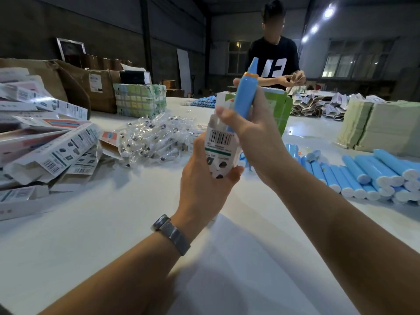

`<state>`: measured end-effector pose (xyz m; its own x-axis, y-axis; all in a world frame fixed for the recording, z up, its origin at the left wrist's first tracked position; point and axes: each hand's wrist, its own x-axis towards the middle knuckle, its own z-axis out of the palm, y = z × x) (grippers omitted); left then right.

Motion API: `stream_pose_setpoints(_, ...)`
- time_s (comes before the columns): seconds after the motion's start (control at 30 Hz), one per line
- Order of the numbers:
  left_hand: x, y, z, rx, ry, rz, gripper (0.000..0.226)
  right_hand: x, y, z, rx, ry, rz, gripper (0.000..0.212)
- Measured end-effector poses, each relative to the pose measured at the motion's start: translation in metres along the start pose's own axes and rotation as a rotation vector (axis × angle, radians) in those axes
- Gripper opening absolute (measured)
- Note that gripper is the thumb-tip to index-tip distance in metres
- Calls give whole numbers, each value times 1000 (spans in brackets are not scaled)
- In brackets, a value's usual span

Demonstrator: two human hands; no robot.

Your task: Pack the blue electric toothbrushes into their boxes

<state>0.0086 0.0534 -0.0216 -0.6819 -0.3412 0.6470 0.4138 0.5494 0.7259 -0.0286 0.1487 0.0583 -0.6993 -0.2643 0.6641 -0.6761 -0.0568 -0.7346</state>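
Left hand point(205, 178) grips box point(221, 146) upright, above desk point(95, 223) centre; right hand point(254, 133) grasps blue toothbrush point(245, 96), base entering open top w/ flap point(213, 123) up. Risk: base catches flap, or box tilts & handle jams.

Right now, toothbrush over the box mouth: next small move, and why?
Probably slide the blue toothbrush straight down into the box. The right hand grips it upright with its lower end at the box's open top, while the left hand holds the box steady.
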Motion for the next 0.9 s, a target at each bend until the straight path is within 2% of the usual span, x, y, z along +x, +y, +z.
stream_pose_setpoints(0.07, 2, -2, -2, -7, 10, -15, 63, 0, 2, 3, 10, 34, -4, 20)
stream_pose_setpoints(0.2, 4, -4, -4, -12, 17, -27, 59, -3, 9, 8, 156, 70, 19, 19)
stream_pose_setpoints(0.27, 7, -5, -6, -13, 28, -30, 58, -4, 12, 12, 137, 70, 3, 15)
stream_pose_setpoints(0.33, 11, -7, -9, 0, 36, -22, 58, -5, 15, 16, 84, 34, -22, 26)
stream_pose_setpoints(0.4, 15, -9, -13, 37, 43, -10, 58, -5, 14, 19, 152, -2, -31, 46)
stream_pose_setpoints(0.47, 18, -12, -17, 58, 55, -24, 56, -5, 13, 21, 181, -15, -68, 55)
stream_pose_setpoints(0.6, 23, -18, -22, 49, 67, -45, 56, -10, 16, 27, 186, -25, -23, 29)
stream_pose_setpoints(0.7, 24, -21, -22, 15, 85, -31, 55, -8, 19, 31, 169, -23, -22, 34)
stream_pose_setpoints(0.8, 27, -26, -24, -31, 149, -37, 54, -4, 23, 39, 174, -4, -89, 29)
stream_pose_setpoints(0.9, 38, -34, -35, -77, 305, -99, 57, 6, 40, 54, 209, 180, -55, 29)
